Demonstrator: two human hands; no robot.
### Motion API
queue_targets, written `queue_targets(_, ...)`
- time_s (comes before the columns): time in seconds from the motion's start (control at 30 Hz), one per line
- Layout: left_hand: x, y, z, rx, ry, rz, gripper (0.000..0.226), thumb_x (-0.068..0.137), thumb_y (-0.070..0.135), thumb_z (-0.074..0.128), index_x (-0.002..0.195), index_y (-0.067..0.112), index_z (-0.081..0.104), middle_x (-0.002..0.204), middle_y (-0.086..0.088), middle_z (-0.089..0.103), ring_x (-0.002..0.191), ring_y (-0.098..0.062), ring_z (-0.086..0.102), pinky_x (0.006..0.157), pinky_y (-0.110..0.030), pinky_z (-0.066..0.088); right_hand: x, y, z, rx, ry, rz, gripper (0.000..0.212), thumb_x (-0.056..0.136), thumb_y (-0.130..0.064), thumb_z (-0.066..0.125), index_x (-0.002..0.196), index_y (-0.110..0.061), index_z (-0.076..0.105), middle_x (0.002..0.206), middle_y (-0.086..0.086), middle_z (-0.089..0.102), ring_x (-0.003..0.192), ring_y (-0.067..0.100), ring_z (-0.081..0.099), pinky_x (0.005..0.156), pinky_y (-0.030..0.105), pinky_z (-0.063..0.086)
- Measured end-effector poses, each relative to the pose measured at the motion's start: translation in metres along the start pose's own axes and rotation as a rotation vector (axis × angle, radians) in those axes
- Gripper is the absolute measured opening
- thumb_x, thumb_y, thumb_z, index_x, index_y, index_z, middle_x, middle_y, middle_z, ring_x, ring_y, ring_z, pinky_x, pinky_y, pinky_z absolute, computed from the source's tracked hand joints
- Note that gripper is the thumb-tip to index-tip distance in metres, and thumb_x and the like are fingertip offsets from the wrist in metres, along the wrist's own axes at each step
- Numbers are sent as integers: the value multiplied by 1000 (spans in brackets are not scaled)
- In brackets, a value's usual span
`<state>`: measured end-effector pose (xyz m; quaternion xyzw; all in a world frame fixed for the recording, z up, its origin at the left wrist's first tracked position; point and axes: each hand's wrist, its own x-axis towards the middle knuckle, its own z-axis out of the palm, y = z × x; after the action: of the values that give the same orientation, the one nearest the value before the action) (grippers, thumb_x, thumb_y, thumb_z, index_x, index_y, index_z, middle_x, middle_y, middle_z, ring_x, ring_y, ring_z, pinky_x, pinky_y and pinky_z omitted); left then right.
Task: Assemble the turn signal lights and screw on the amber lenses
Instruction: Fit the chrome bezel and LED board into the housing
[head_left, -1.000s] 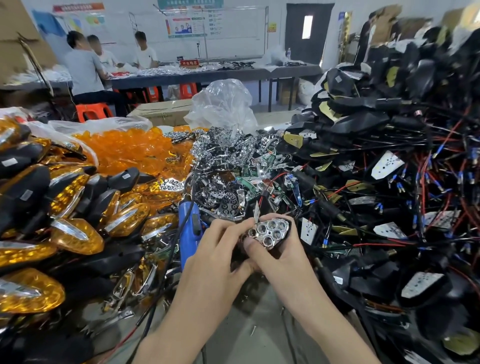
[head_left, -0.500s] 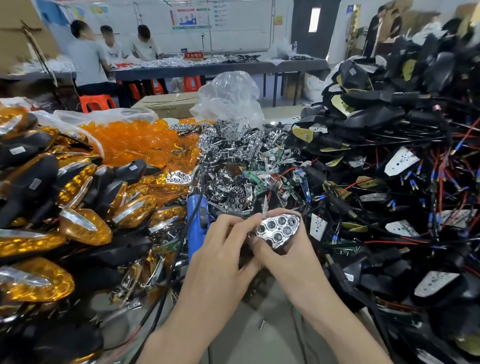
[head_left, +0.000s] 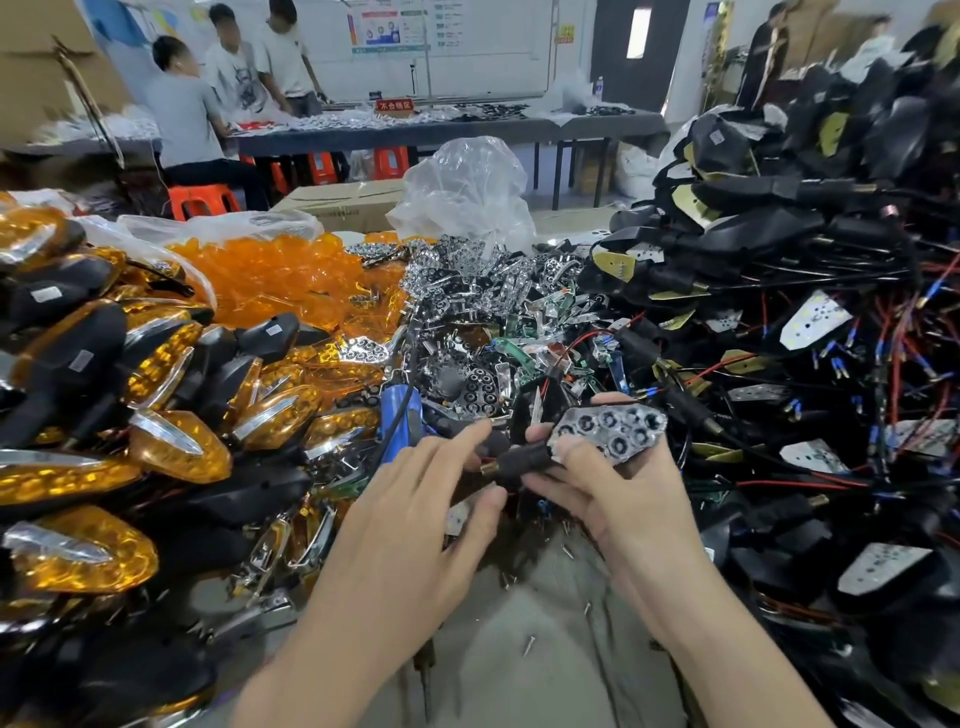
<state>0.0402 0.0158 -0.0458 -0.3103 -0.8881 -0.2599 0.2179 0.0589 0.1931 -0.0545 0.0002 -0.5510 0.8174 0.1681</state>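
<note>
My right hand (head_left: 623, 499) grips a black turn signal housing with a chrome multi-cup reflector (head_left: 608, 431) seated in its face, held tilted above the bench. Its black stem (head_left: 519, 460) sticks out to the left. My left hand (head_left: 415, 509) is beside that stem with fingers spread, index above and thumb below the stem's end; I cannot tell whether they touch it. A heap of loose amber lenses (head_left: 280, 275) lies at the back left. A blue electric screwdriver (head_left: 400, 415) rests just beyond my left hand.
Finished amber lights (head_left: 176, 447) are piled on the left, loose chrome reflectors (head_left: 467, 291) in the middle, and black housings with red and blue wires (head_left: 779, 322) on the right. Loose screws (head_left: 529, 644) lie on the grey bench. A plastic bag (head_left: 467, 192) stands behind; people work at a far table.
My left hand has come off the reflector and spread its fingers by the stem. My right hand has shifted the housing slightly right and turned it so that the stem shows.
</note>
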Motion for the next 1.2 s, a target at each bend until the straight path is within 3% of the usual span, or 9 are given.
queue_targets(0.1, 0, -3, 0, 32, 50, 12, 34, 98, 41, 43, 124, 27, 59, 96, 16, 66, 85, -5, 60, 70, -22, 45, 0, -5, -2, 35, 6, -6, 29, 84, -14, 66, 84, -43, 70, 102, 16, 76, 101, 34, 74, 78, 35, 61)
queue_targets(0.2, -1, -4, -1, 20, 56, -18, 31, 98, 42, 42, 118, 31, 62, 94, 22, 68, 81, -2, 61, 61, -19, 47, 0, -5, -2, 59, -9, -10, 27, 79, -19, 71, 84, -45, 69, 103, 16, 76, 101, 32, 74, 77, 34, 61)
queue_targets(0.3, -2, -7, -2, 12, 46, -44, 26, 96, 44, 43, 111, 36, 62, 89, 31, 62, 86, 5, 58, 64, -17, 47, -1, -4, -2, 89, 5, 10, 30, 81, -15, 68, 83, -45, 65, 102, 17, 76, 98, 32, 74, 76, 34, 60)
queue_targets(0.47, -2, -13, -7, -5, -7, -37, 20, 95, 47, 44, 104, 41, 61, 77, 45, 43, 73, 19, 48, 61, -5, 38, -1, -3, -3, 77, 7, 3, 28, 84, -16, 68, 94, -41, 63, 106, 18, 75, 104, 34, 73, 78, 35, 61)
queue_targets(0.6, -2, -12, -9, -40, -12, -33, 21, 96, 44, 45, 104, 38, 63, 77, 46, 40, 73, 26, 43, 62, 0, 34, -3, -1, -3, 83, 4, 24, 36, 87, -12, 64, 118, -22, 50, 105, 17, 75, 105, 34, 73, 78, 34, 61)
queue_targets(0.73, -3, -12, -10, -55, -24, -28, 21, 97, 44, 44, 107, 39, 62, 77, 47, 40, 71, 27, 43, 61, -1, 35, -4, -1, 0, 102, -7, 26, 33, 86, -10, 64, 107, -31, 52, 103, 17, 75, 101, 35, 73, 77, 33, 60)
queue_targets(0.93, -2, -10, -11, -45, -38, -33, 23, 97, 45, 43, 111, 40, 60, 72, 46, 40, 62, 20, 44, 54, -4, 33, -3, -1, -1, 109, -4, 26, 36, 85, -9, 64, 114, -23, 48, 103, 18, 75, 102, 36, 73, 77, 34, 60)
queue_targets(1.07, -2, -7, -10, -21, -23, -48, 18, 95, 40, 52, 109, 40, 64, 70, 46, 38, 72, 12, 49, 51, -5, 32, -3, -1, -2, 112, -4, 37, 37, 85, -12, 65, 116, -19, 47, 105, 19, 75, 102, 36, 73, 76, 32, 61)
queue_targets(1.2, -3, -7, -9, -38, -4, -33, 20, 95, 37, 52, 108, 36, 67, 76, 40, 45, 63, 18, 44, 56, -4, 33, -3, 1, -3, 121, -3, 36, 32, 86, -13, 66, 112, -22, 49, 107, 20, 74, 101, 37, 73, 76, 33, 61)
